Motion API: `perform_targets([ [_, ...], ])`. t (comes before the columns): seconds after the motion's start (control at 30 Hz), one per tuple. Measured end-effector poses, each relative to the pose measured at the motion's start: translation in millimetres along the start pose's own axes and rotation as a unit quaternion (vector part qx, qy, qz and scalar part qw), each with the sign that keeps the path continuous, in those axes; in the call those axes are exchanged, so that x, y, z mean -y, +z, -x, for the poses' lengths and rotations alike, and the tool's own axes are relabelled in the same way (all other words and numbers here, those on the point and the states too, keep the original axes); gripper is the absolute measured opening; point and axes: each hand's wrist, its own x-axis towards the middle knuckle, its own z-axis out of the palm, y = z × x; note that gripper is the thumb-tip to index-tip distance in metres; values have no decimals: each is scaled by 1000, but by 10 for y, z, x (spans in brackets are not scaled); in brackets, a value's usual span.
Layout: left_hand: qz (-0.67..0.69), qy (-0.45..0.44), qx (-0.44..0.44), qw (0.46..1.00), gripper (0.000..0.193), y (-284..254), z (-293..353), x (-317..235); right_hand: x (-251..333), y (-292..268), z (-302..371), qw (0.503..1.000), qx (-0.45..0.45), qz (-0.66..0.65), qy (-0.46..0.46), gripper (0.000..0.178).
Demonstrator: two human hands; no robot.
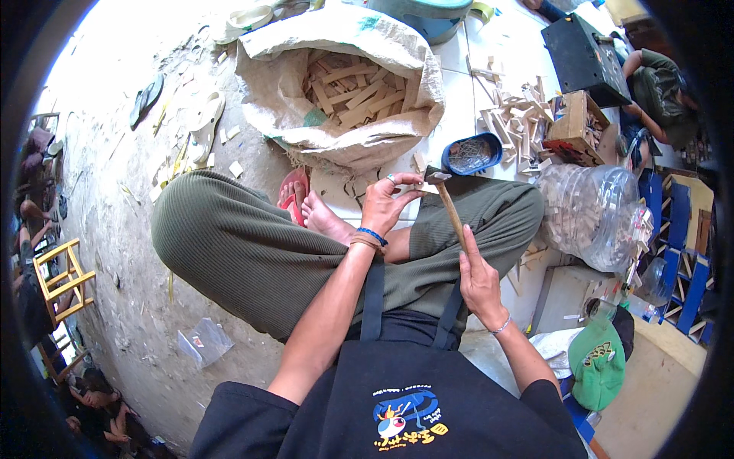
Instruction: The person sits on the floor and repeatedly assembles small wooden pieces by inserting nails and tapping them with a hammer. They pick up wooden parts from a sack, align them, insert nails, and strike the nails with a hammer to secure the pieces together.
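Note:
My right hand (480, 283) is closed round the wooden handle of a hammer (452, 211), held above my right thigh. The hammer's dark metal head is beside the fingertips of my left hand (384, 203). Those fingertips pinch a small pale wood piece (430, 188). A smaller wood block (420, 162) stands just beyond my left fingers. Close by sits a blue oval tub (499, 144) holding many thin metal bits that look like nails.
Ahead stands an open white sack (264, 84) of wood strips. To the right are loose wood pieces (524, 126), a wooden box (562, 122), a black box (585, 61), a clear plastic jar (589, 214) and a green cap (599, 367). Another person (661, 96) sits far right.

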Motion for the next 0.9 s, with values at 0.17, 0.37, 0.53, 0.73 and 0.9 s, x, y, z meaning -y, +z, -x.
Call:
perform_targets([
  [0.17,-38,35,-15,999,31,13,0,-97,20,-1,-23,1000,-3,10,-13,62],
  [0.37,-57,31,-18,998,34,25,7,-100,38,-19,-22,999,-35,-15,-36,62],
  [0.53,-48,17,-18,999,33,27,8,-99,-3,18,-2,995,8,86,-45,65],
  [0.73,-58,45,-32,997,31,38,8,-110,-27,43,-6,993,-74,34,-85,67],
  [0.9,-58,35,-27,997,31,36,0,-129,-39,24,-22,996,-33,42,-66,66],
])
